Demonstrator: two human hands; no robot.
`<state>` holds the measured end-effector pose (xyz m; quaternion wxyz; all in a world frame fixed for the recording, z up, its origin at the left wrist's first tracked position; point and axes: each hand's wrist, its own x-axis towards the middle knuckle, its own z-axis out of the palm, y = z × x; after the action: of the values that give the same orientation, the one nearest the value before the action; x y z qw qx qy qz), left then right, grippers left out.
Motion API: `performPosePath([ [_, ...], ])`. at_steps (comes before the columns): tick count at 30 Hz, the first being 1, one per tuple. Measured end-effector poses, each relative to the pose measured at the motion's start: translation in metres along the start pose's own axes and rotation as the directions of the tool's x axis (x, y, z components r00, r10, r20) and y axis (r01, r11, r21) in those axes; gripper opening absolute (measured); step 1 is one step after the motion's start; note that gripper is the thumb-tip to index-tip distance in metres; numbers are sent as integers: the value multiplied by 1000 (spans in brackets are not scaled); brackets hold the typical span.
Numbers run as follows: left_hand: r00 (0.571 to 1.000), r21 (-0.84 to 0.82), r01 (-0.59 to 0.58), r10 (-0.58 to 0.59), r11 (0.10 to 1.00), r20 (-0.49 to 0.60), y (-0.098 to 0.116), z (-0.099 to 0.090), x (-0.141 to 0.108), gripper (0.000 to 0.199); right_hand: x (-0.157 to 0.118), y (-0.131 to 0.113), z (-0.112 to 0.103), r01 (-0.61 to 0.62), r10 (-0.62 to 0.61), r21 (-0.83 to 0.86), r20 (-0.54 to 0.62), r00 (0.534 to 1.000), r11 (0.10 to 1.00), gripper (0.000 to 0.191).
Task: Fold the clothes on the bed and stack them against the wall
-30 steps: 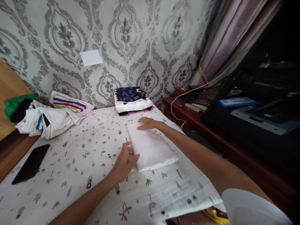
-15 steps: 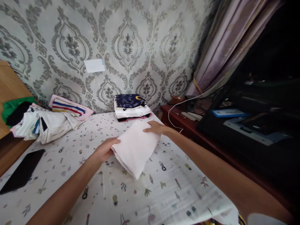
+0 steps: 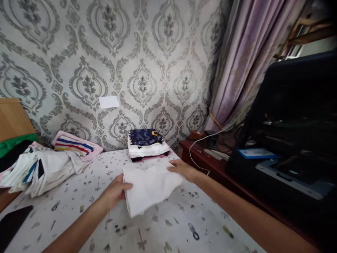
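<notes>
A folded white cloth garment is held between my two hands above the patterned sheet. My left hand grips its left edge, thumb on top and fingers beneath. At the far right corner, my right hand pinches the cloth, the fingertips on its upper side. Just beyond it stands a neat stack of folded clothes, with a navy printed piece on top and white, pink and black layers below. Which kind of garment the white cloth is, I cannot tell.
At the left lies a loose heap of clothes, with a pink striped piece against the wall. A black phone-like slab rests at the lower left. To the right are a dark red table, a white cable and a large black object.
The white cloth has turned, its near corner swinging left, and has come closer to the stack with both hands still on it. My view has tilted upward.
</notes>
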<state>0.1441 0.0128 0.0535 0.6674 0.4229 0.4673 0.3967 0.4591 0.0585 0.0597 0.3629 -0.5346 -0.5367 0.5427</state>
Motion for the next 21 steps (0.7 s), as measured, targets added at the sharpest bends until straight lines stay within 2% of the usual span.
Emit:
performPosePath([
  [3, 982, 45, -190, 190, 981, -11, 67, 2, 37, 55, 31, -49, -18, 133, -141, -84, -103, 985, 988, 24],
  [5, 950, 56, -303, 306, 951, -57, 114, 6, 71, 50, 61, -86, -30, 187, -263, -303, -231, 937, 934, 29],
  [6, 932, 69, -342, 347, 937, -101, 134, 8, 90, 48, 77, -102, -35, 168, -317, -434, -298, 901, 885, 28],
  [8, 911, 149, -329, 355, 932, -208, 163, 10, 127, 43, 110, -127, -41, 113, -367, -558, -367, 855, 822, 29],
  [9, 907, 178, -303, 340, 936, -249, 169, 10, 145, 42, 125, -134, -42, 85, -376, -592, -388, 842, 801, 30],
  [11, 904, 216, -235, 295, 948, -310, 168, 6, 174, 46, 150, -140, -38, 45, -394, -650, -402, 826, 758, 37],
  [13, 902, 228, -193, 264, 954, -342, 153, 0, 196, 53, 172, -137, -23, 41, -430, -718, -370, 824, 695, 43],
  [15, 897, 234, -182, 259, 955, -359, 132, -7, 209, 55, 190, -129, 0, 91, -474, -773, -287, 832, 628, 46],
  [19, 885, 242, -215, 294, 946, -362, 88, -22, 207, 48, 218, -105, 54, 162, -455, -893, -52, 889, 419, 54],
  [21, 887, 258, -225, 307, 939, -344, 66, -31, 195, 38, 226, -92, 73, 145, -418, -930, -10, 908, 338, 55],
])
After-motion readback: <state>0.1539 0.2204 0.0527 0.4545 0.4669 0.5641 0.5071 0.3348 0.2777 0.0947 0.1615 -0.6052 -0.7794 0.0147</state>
